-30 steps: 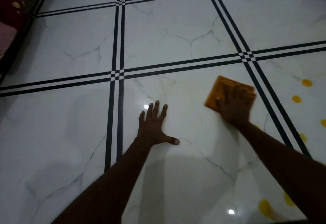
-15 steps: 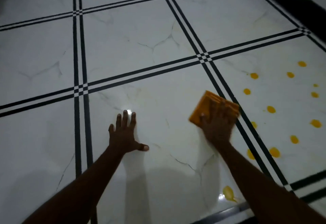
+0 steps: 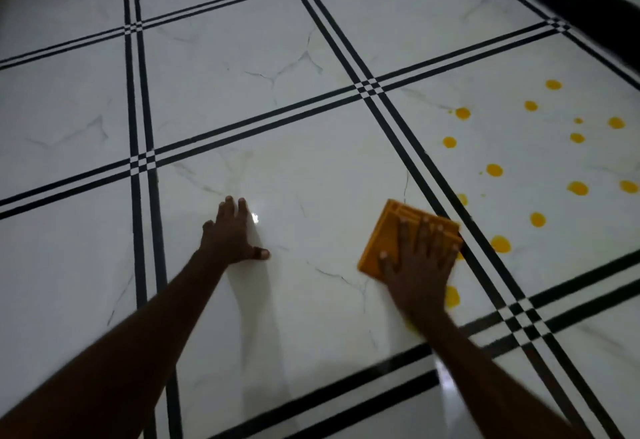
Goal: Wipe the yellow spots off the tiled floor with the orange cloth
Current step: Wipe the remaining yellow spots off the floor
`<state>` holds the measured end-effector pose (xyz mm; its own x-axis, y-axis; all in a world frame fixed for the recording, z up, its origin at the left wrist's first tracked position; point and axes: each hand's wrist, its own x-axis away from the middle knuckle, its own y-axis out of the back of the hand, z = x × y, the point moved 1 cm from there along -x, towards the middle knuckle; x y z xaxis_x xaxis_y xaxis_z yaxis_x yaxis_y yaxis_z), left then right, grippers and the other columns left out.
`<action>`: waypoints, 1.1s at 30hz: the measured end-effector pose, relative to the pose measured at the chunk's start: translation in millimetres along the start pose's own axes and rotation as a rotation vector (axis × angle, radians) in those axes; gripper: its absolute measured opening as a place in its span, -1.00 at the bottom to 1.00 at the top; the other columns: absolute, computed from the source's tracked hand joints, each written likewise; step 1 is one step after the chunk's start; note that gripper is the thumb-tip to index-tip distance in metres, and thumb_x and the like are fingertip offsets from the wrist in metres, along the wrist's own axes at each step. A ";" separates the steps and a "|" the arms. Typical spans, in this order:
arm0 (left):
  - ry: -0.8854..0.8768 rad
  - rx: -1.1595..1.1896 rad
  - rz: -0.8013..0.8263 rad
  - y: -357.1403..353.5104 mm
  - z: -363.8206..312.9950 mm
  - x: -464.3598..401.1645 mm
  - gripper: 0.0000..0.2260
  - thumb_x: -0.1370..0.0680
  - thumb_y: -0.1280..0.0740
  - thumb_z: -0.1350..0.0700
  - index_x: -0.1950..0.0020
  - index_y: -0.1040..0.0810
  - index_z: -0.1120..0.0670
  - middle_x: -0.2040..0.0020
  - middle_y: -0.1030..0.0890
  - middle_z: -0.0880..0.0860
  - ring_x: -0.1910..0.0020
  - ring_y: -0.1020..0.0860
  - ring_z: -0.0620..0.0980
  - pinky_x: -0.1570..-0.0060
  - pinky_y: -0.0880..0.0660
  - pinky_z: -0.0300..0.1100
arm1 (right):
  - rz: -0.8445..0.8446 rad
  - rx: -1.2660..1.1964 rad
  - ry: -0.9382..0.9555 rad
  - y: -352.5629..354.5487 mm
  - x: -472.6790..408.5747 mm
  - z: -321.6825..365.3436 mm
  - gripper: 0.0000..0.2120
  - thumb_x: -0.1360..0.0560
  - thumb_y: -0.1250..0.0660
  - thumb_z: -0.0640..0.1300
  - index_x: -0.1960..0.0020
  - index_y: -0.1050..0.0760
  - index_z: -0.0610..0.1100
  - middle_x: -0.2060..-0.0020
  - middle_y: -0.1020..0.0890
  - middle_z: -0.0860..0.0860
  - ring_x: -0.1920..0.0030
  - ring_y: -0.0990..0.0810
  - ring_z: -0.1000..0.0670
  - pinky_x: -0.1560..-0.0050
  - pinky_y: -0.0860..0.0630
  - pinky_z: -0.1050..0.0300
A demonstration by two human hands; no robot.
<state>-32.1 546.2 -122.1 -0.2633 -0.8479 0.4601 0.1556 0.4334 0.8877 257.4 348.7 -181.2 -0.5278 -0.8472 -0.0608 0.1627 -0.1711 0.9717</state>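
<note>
1. Head view: my right hand (image 3: 420, 265) presses flat, fingers spread, on the cloth (image 3: 391, 234), beside the dark tile border.
2. Left hand (image 3: 230, 232) open, braced on the floor (image 3: 242, 75).
3. Step: wiping under way; most spots (image 3: 500, 244) remain right of the border.
4. Next: slide the cloth right, over the nearest spots.

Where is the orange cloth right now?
Lower right of the head view: orange cloth lies flat on the floor under the right hand, beside the black tile lines.
</note>
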 end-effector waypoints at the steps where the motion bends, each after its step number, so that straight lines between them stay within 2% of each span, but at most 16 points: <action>1: -0.043 -0.006 -0.056 -5.3 -7.2 7.7 0.05 -0.39 -0.45 -0.26 -0.62 0.09 0.16 -0.61 0.07 0.24 -0.60 0.02 0.17 -0.44 -0.25 0.18 | 0.019 -0.014 0.062 -1.2 19.5 12.9 -0.27 -0.56 -0.02 0.28 -0.63 -0.09 -0.04 -0.60 -0.13 -0.23 -0.59 -0.06 -0.34 -0.53 0.11 -0.42; 3: -0.146 0.035 -0.236 -21.0 -25.0 30.4 -0.17 -0.47 -0.39 -0.16 -0.58 -0.15 0.20 -0.57 -0.15 0.28 -0.55 -0.18 0.22 -0.35 -0.35 0.20 | 0.072 -0.036 0.255 -6.7 27.2 32.6 -0.28 -0.56 -0.04 0.28 -0.64 -0.06 0.01 -0.61 -0.07 -0.19 -0.60 -0.02 -0.32 -0.54 0.18 -0.37; 5: -0.191 0.100 -0.312 -37.2 -44.4 51.9 -0.23 -0.48 -0.33 -0.21 -0.56 -0.24 0.18 -0.54 -0.25 0.26 -0.50 -0.27 0.25 -0.34 -0.36 0.18 | 0.107 -0.033 0.380 -8.5 -8.2 23.6 -0.30 -0.57 -0.03 0.28 -0.63 -0.10 0.02 -0.61 -0.11 -0.19 -0.59 -0.07 -0.32 -0.54 0.10 -0.39; 6: -0.197 0.106 -0.265 -44.4 -55.0 60.3 -0.21 -0.49 -0.33 -0.23 -0.58 -0.19 0.15 -0.56 -0.21 0.24 -0.53 -0.22 0.23 -0.38 -0.30 0.15 | 0.100 -0.027 0.347 -9.0 -29.0 7.2 -0.31 -0.57 -0.02 0.27 -0.62 -0.15 -0.02 -0.59 -0.16 -0.23 -0.57 -0.13 -0.35 -0.52 0.05 -0.40; 9: -0.212 0.040 -0.146 -67.3 -77.3 86.2 -0.08 -0.46 -0.34 -0.32 -0.62 0.00 0.11 -0.61 0.02 0.20 -0.58 -0.02 0.22 -0.46 -0.17 0.11 | 0.020 0.041 0.009 -1.4 -49.9 -67.1 -0.28 -0.59 0.04 0.29 -0.60 -0.18 -0.13 -0.52 -0.26 -0.34 -0.52 -0.20 -0.42 -0.46 -0.06 -0.50; 11: -0.204 0.008 -0.139 -74.6 -83.1 99.0 -0.05 -0.46 -0.31 -0.34 -0.62 0.06 0.11 -0.62 0.09 0.21 -0.59 0.04 0.23 -0.48 -0.14 0.13 | -0.023 0.009 -0.115 13.1 -16.7 -90.9 -0.27 -0.59 0.06 0.29 -0.59 -0.19 -0.14 -0.51 -0.30 -0.34 -0.52 -0.22 -0.42 -0.44 -0.09 -0.52; 13: -0.196 0.004 -0.128 -75.0 -87.1 104.5 -0.06 -0.47 -0.29 -0.33 -0.62 0.07 0.12 -0.61 0.10 0.22 -0.58 0.05 0.26 -0.48 -0.13 0.16 | 0.034 0.007 -0.207 24.0 38.1 -71.2 -0.27 -0.57 0.06 0.29 -0.60 -0.17 -0.12 -0.52 -0.28 -0.32 -0.52 -0.21 -0.40 -0.45 -0.07 -0.51; 16: -0.190 0.049 -0.113 -72.4 -95.3 107.2 -0.07 -0.49 -0.24 -0.36 -0.62 0.11 0.10 -0.60 0.15 0.25 -0.58 0.12 0.28 -0.50 -0.04 0.20 | 0.156 -0.021 0.001 15.5 82.8 -10.6 -0.25 -0.57 0.02 0.31 -0.64 -0.05 -0.06 -0.60 -0.12 -0.25 -0.58 -0.07 -0.36 -0.51 0.10 -0.46; 19: -0.202 0.093 -0.126 -77.4 -94.1 108.8 -0.08 -0.50 -0.20 -0.39 -0.62 0.16 0.04 -0.60 0.21 0.24 -0.58 0.19 0.26 -0.51 0.07 0.20 | 0.218 0.013 0.280 6.0 27.8 -1.2 -0.24 -0.57 0.09 0.35 -0.65 0.05 -0.01 -0.62 0.03 -0.21 -0.61 0.09 -0.32 -0.53 0.22 -0.39; 20: -0.210 0.090 -0.109 -81.6 -93.2 110.2 -0.07 -0.48 -0.21 -0.40 -0.62 0.18 0.03 -0.60 0.22 0.23 -0.58 0.20 0.25 -0.51 0.08 0.19 | 0.230 0.006 0.249 5.2 2.3 -18.8 -0.22 -0.56 0.08 0.36 -0.65 0.03 -0.05 -0.62 -0.01 -0.23 -0.60 0.04 -0.34 -0.53 0.15 -0.41; 22: -0.231 0.068 -0.117 -76.4 -88.6 107.8 -0.03 -0.45 -0.23 -0.43 -0.62 0.21 0.00 -0.60 0.24 0.20 -0.58 0.21 0.22 -0.52 0.07 0.16 | 0.277 -0.036 -0.028 19.2 -34.8 -64.2 -0.15 -0.53 0.03 0.40 -0.63 -0.05 -0.14 -0.58 -0.12 -0.28 -0.57 -0.09 -0.35 -0.53 0.00 -0.40; 24: -0.238 0.033 -0.078 -75.4 -87.5 105.3 0.01 -0.42 -0.24 -0.45 -0.61 0.24 -0.02 -0.60 0.26 0.19 -0.58 0.22 0.22 -0.52 0.06 0.15 | 0.203 -0.031 -0.202 31.8 -34.8 -111.6 -0.13 -0.51 0.11 0.42 -0.63 -0.06 -0.13 -0.58 -0.15 -0.28 -0.56 -0.11 -0.36 -0.52 0.02 -0.43; 26: -0.230 -0.001 -0.036 -74.2 -87.4 104.8 0.02 -0.41 -0.25 -0.45 -0.61 0.25 -0.01 -0.59 0.28 0.21 -0.58 0.23 0.24 -0.51 0.05 0.18 | 0.129 -0.049 -0.280 39.7 6.9 -122.5 -0.18 -0.54 0.14 0.40 -0.64 -0.02 -0.07 -0.59 -0.11 -0.27 -0.58 -0.05 -0.37 -0.49 0.05 -0.49; 28: -0.218 -0.020 0.003 -71.4 -91.2 108.3 0.03 -0.42 -0.26 -0.44 -0.61 0.26 0.00 -0.58 0.30 0.22 -0.57 0.24 0.25 -0.51 0.04 0.20 | 0.112 -0.041 -0.325 40.0 74.5 -88.2 -0.22 -0.57 0.09 0.37 -0.64 0.02 -0.05 -0.60 -0.09 -0.27 -0.58 -0.02 -0.36 -0.48 0.05 -0.50; 30: -0.206 -0.039 0.015 -66.6 -93.6 109.7 0.04 -0.42 -0.26 -0.44 -0.61 0.27 0.01 -0.58 0.29 0.23 -0.57 0.23 0.26 -0.51 0.02 0.20 | 0.129 -0.083 -0.227 30.3 127.3 -32.2 -0.22 -0.58 0.01 0.35 -0.65 0.04 -0.05 -0.60 -0.08 -0.25 -0.58 -0.03 -0.35 -0.51 0.11 -0.45; 33: -0.214 -0.033 0.019 -62.7 -89.2 108.2 0.03 -0.41 -0.28 -0.43 -0.61 0.26 -0.02 -0.59 0.28 0.20 -0.58 0.21 0.23 -0.51 0.01 0.18 | 0.194 -0.074 0.164 13.0 112.2 22.7 -0.26 -0.59 0.02 0.33 -0.65 0.02 -0.02 -0.62 -0.02 -0.19 -0.61 0.04 -0.31 -0.53 0.27 -0.35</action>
<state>14.6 400.0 -129.6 -0.4551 -0.7540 0.4736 0.1928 0.4358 0.8791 181.4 262.9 -170.3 -0.3391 -0.9371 0.0832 0.3113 -0.0283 0.9499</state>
